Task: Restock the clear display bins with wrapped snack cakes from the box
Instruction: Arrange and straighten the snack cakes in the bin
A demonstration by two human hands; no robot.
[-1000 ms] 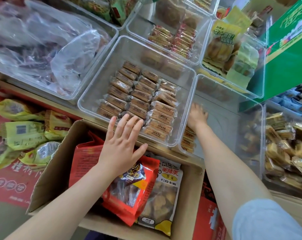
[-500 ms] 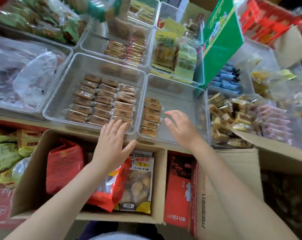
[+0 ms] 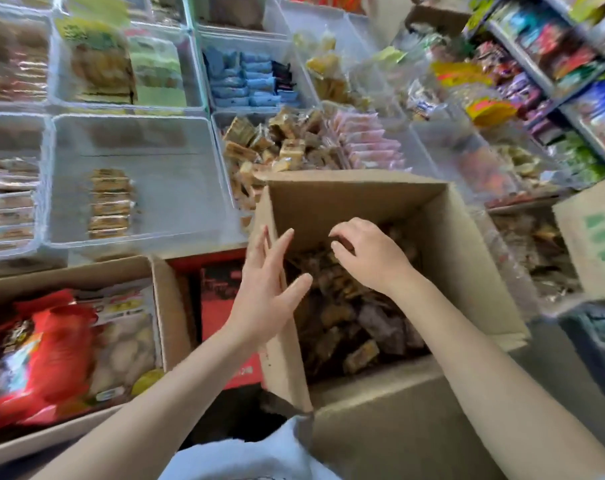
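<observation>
My left hand [image 3: 266, 292] hangs flat-fingered and empty at the box [image 3: 467, 271] wall while my right hand [image 3: 370, 258] curls down over the snack cakes [image 3: 346, 317], whether pinching 1 I cannot tell.

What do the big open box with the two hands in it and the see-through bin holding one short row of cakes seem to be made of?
The box looks like plain brown corrugated cardboard, matte, with folded flaps and a raw edge. The bin looks like clear rigid plastic, slightly glossy: its contents show through the walls and the rim catches light. The cakes appear wrapped in thin shiny film, probably plastic.
</observation>
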